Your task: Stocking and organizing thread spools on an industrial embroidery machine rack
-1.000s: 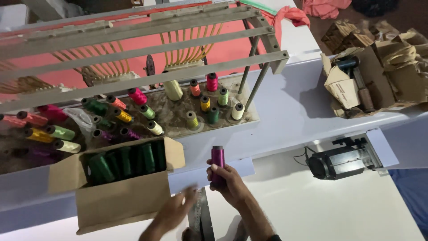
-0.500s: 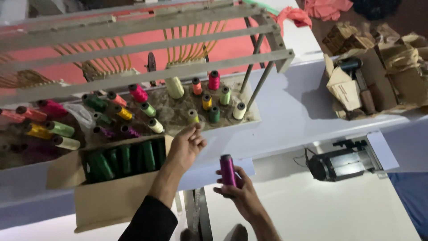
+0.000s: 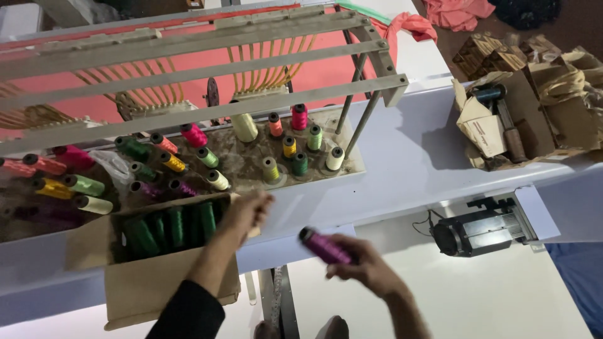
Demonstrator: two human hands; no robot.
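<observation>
My right hand (image 3: 366, 267) grips a purple thread spool (image 3: 324, 246), tilted with its dark top pointing up and left, held above the white table. My left hand (image 3: 249, 211) is blurred, with its fingers curled; it hovers at the right end of a cardboard box (image 3: 154, 285) that holds several green spools (image 3: 168, 227). Whether it pinches anything is unclear. Behind the box, a dirty spool tray (image 3: 251, 164) carries many upright coloured spools on pegs, among them a cream spool (image 3: 244, 127) and a pink spool (image 3: 299, 117).
A grey metal thread rack (image 3: 207, 72) spans above the spool tray. A black motor unit (image 3: 480, 230) sits at the right. Open cardboard boxes (image 3: 534, 107) with tools lie on the far right. Pink cloth (image 3: 411, 25) lies at the back.
My left hand has drawn back from the spool tray to the green-spool box. My right hand has tipped the purple spool from upright to slanted.
</observation>
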